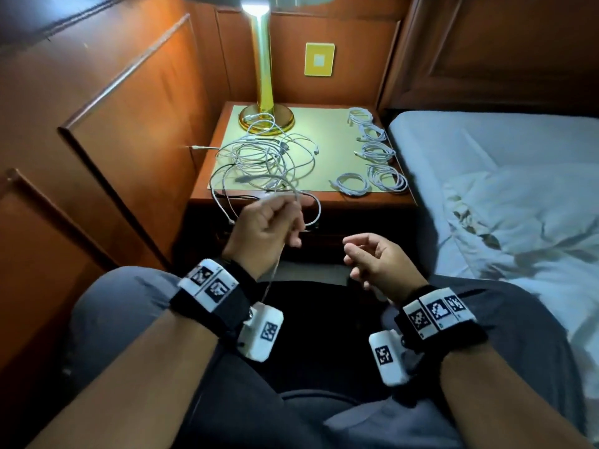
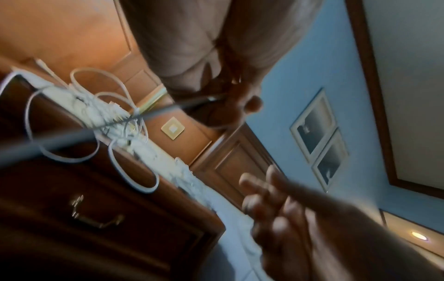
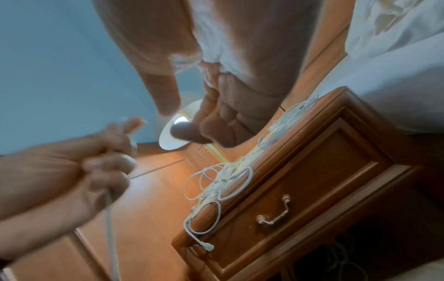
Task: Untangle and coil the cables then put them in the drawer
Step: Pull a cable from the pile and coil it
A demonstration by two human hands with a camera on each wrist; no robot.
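— One white cable (image 1: 293, 197), thin, trailing from tangled cables (image 1: 262, 157) on nightstand (image 1: 327, 202) at 12 o'clock?
— Pinched in curled left hand (image 1: 265, 230). Right hand (image 1: 377, 259) at 3 o'clock, loosely curled, apart from cable.

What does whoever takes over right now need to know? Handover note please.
Left hand: grips one white cable pulled from the tangle, its tail hanging past the wrist.
Right hand: fingers loosely curled, holding nothing.
Tangled cables: on the left of the nightstand, some loops hanging over the front edge.
Done: five coiled cables lie along the right side of the top.
Left: free and coil the rest, open the drawer, which is closed, and put all the coils in.
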